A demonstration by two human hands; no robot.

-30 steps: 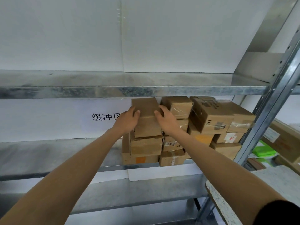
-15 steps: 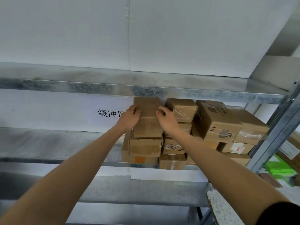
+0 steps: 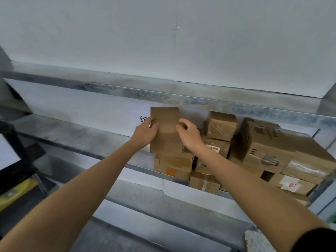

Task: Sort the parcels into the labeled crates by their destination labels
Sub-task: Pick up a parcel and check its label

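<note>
A plain brown cardboard parcel [image 3: 166, 130] sits on top of the left stack of parcels on a metal shelf [image 3: 72, 135]. My left hand [image 3: 145, 133] grips its left edge and my right hand [image 3: 190, 132] grips its right edge, fingers curled onto its top face. Under it lies a parcel with an orange patch [image 3: 172, 166]. To the right stand several more brown parcels, among them a small taped one [image 3: 221, 124] and a large tilted one [image 3: 261, 142].
A galvanized upper shelf [image 3: 163, 95] runs just above the parcel. A white sign with black characters [image 3: 143, 120] hangs on the back wall. A dark object with a yellow part [image 3: 16, 190] is at the left. A speckled board corner [image 3: 258, 242] shows at bottom right.
The view has swung left and up, so the parcels now lie right of centre. Both hands keep hold of the top parcel, which has shifted left, off the small taped parcel beside it.
</note>
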